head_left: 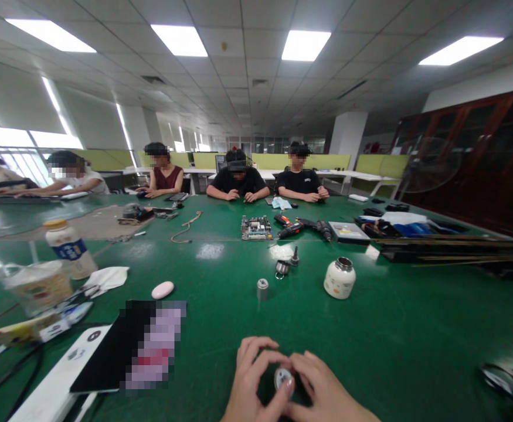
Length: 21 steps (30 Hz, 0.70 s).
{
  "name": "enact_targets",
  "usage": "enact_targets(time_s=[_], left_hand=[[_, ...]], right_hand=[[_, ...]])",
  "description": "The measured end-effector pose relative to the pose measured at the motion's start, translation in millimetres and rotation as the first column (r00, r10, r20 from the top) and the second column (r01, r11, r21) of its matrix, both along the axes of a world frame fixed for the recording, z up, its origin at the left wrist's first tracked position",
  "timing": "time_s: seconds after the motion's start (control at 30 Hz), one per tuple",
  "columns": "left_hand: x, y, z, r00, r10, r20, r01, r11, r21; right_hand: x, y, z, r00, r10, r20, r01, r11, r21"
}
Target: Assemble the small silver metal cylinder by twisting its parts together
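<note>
At the front edge of the view, my left hand (252, 384) curls its fingers and thumb around a small round part (282, 378) with a pale grey face. My right hand (326, 390) closes on the same part from the other side, its fingertips meeting those of the left. The part's lower side is hidden by fingers. Beyond the hands a short metal cylinder (262, 289) stands upright on the green table (397, 351). Farther back are a small metal cup-like piece (281, 269) and a dark metal fitting (295, 256).
A cream jar (339, 279) stands right. Left lie a pink oval case (163, 290), a dark tablet-like slab (106, 346), a drink cup (36, 287) and a bottle (68, 249). Behind are a circuit board (256, 228) and power drills (302, 228). Several people sit across the table.
</note>
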State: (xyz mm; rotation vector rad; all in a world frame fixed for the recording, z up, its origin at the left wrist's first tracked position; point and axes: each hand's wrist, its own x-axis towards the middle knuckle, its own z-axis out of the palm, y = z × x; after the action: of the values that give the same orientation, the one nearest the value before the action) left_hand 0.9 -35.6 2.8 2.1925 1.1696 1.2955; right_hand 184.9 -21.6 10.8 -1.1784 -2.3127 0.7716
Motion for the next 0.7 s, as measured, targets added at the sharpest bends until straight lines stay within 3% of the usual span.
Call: enact_targets(time_s=[0.2, 0.3, 0.4, 0.53, 0.7], left_hand=[[-2.0, -1.1, -5.9, 0.990, 0.138, 0.028, -0.140, 0.984, 0.107], [-7.9, 5.0, -9.6, 0.937, 0.348, -0.010, -0.340, 0.920, 0.193], [-10.2, 12.1, -14.4, 0.839, 0.526, -0.141, -0.510, 0.850, 0.134], [-8.9, 15.4, -21.2, 0.804, 0.505, -0.313, -0.518, 0.854, 0.049], [-9.7, 14.5, -22.6, 0.802, 0.508, -0.313, -0.509, 0.856, 0.085]], right_hand=[[-0.3, 0.2, 2.1, 1.000, 0.001, 0.005, -0.001, 1.000, -0.016], [0.2, 0.8, 4.0, 1.000, -0.009, 0.019, 0.010, 1.000, -0.028], [0.5, 0.8, 6.6, 1.000, -0.003, 0.027, 0.004, 0.999, -0.043], [-0.2, -0.1, 7.6, 1.000, 0.005, 0.022, -0.003, 0.998, -0.056], [-0.6, 0.3, 5.5, 1.000, -0.006, 0.020, 0.007, 0.999, -0.052]])
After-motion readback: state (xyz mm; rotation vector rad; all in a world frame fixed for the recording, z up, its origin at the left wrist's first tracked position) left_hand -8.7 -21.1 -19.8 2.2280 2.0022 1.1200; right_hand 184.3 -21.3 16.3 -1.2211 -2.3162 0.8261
